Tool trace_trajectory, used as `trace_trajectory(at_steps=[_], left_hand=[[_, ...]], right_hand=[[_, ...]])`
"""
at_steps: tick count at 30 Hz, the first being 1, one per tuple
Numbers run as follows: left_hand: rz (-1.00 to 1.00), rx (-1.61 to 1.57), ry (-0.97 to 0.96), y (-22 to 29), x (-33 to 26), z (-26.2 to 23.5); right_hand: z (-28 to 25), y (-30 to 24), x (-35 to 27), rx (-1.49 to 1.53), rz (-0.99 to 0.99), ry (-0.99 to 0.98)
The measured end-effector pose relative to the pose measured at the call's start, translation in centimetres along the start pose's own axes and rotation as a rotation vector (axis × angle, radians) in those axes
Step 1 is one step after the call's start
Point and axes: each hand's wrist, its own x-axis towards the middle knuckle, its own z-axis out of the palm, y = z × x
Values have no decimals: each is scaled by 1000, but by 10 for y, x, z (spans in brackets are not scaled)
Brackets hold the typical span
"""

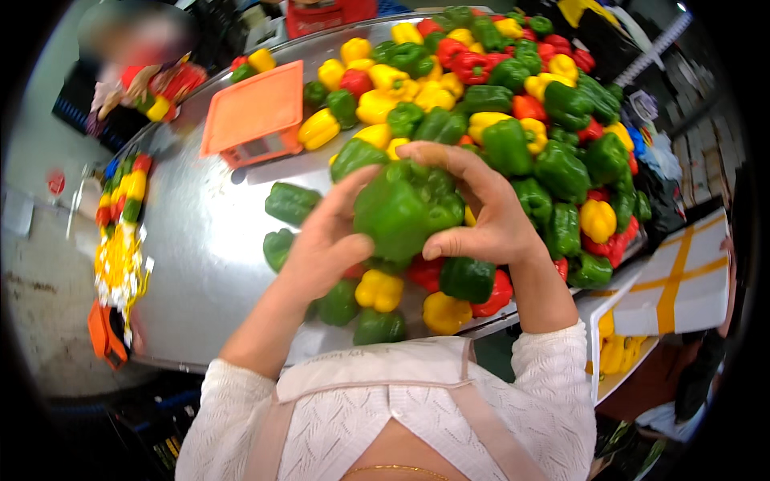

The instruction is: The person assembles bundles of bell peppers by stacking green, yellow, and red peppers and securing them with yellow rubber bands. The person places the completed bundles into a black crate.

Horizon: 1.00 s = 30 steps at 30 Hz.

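Both hands are gripping one green pepper (399, 210) above the worktop (200, 240): left hand (325, 244) cupping its side, right hand (481, 212) curling over top. Likely inspecting it; next move is probably needing a firm one-hand grip.

A scale (255, 116) sits on the table (200, 240) left of the pepper pile (497, 104), with a box (682, 280) at right.

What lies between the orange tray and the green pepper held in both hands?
Head view: bare steel table with one loose green pepper lies between the orange tray and the held pepper.
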Motion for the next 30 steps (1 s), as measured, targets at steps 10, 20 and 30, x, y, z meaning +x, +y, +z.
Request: trace_trajectory(at_steps=[10, 20, 30], left_hand=[[-1, -165, 72, -4, 2, 14], [-39, -207, 116, -15, 2, 19], [712, 1227, 158, -8, 6, 30]], right_hand=[[42, 5, -6, 187, 27, 129], [54, 18, -9, 430, 144, 228], [50, 40, 7, 1085, 238, 674]])
